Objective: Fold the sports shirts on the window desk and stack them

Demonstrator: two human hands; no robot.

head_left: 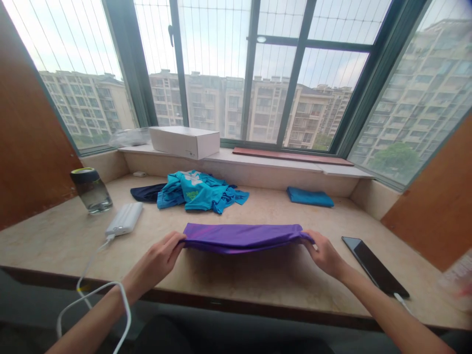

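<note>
Head view, from where I'm standing: flat, folded purple fabric is stretched between two bare hands over the beige stone-look desk, shadow below it. Left hand: fingers pinching its left end. Right hand: fingers pinching its right end. Beyond the left fingers, crumpled turquoise printed garment; beyond the right fingers, neatly folded blue cloth. Left of the left fingers, white rectangular power bank, thin white cable plugged in; farther left, transparent dark-lidded bottle. Right of the right fingers, slim black phone.
</note>
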